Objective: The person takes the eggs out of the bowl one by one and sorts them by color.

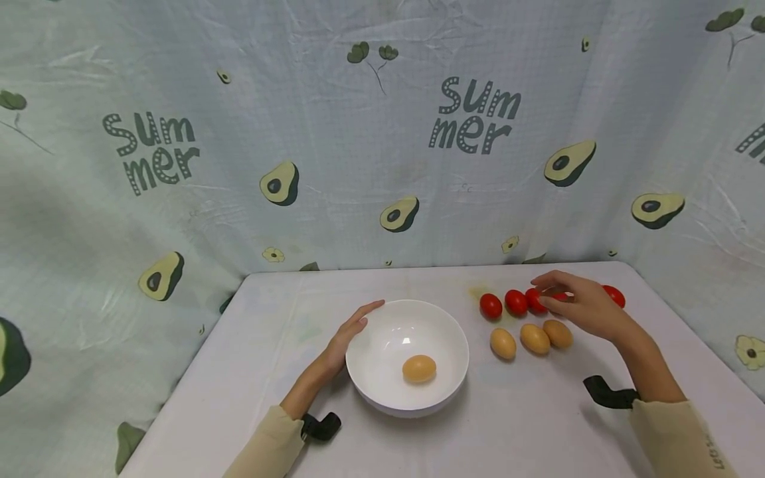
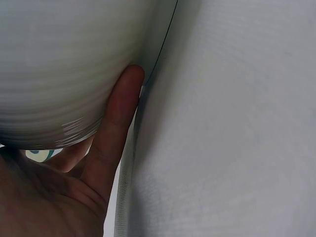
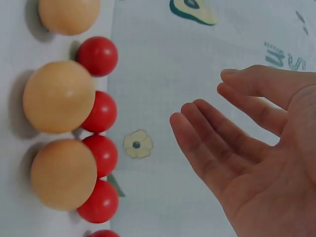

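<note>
A white bowl [image 1: 382,332] holds one light-brown egg [image 1: 420,368]. My left hand [image 1: 343,338] rests against the bowl's left side, fingers lying along the rim; a straight finger touches the outer wall in the left wrist view. My right hand [image 1: 582,302] is raised above the table's right part, fingers loosely bent and holding nothing. Below and left of it lie three more eggs, one left [image 1: 503,344], one middle [image 1: 534,338] and one right [image 1: 558,333]. Behind them, several small red tomatoes [image 1: 491,306] form a row, partly hidden by that hand.
The white table [image 1: 281,318] backs onto a hanging cloth [image 1: 335,219] printed with avocados and lettering. Another red tomato [image 1: 614,296] lies beyond the right hand. Black straps with mounts sit on the left wrist [image 1: 321,427] and right wrist [image 1: 609,393].
</note>
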`<action>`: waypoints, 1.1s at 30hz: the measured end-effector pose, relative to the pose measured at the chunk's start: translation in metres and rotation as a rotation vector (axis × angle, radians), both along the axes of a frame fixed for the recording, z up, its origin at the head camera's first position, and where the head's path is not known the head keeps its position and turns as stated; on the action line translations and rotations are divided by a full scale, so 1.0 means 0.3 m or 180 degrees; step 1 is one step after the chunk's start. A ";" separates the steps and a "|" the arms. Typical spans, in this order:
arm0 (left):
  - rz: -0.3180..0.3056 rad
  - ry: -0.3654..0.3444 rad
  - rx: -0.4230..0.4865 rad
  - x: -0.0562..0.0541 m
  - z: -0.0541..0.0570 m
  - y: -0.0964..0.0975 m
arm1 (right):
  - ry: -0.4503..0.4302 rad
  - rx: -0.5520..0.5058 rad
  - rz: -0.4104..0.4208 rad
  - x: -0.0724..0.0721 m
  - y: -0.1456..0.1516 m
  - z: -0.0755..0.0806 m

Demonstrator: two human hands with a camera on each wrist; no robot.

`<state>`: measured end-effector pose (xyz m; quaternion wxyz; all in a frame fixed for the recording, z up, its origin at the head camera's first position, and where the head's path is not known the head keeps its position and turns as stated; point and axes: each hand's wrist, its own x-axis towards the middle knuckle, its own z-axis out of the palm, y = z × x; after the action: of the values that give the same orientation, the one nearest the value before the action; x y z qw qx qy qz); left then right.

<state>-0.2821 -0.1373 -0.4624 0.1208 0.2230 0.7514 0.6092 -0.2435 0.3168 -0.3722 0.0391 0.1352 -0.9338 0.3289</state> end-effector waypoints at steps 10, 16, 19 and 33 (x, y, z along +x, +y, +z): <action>0.0009 0.0002 -0.0027 0.000 0.005 -0.010 | 0.0151 0.0033 0.0139 0.016 -0.097 0.033; 0.0040 -0.0017 -0.0054 0.005 0.002 -0.018 | 0.0316 -0.0038 0.0377 0.032 -0.158 0.045; 0.0035 -0.0035 -0.0044 0.005 0.001 -0.018 | 0.0413 -0.0036 0.0487 0.039 -0.188 0.053; -0.0001 -0.0045 -0.0022 0.003 0.014 0.001 | 0.0119 0.0040 0.1082 -0.033 -0.386 0.102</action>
<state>-0.2812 -0.1370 -0.4583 0.1269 0.2184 0.7525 0.6082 -0.2535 0.2010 -0.3417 -0.0005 0.2976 -0.8986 0.3224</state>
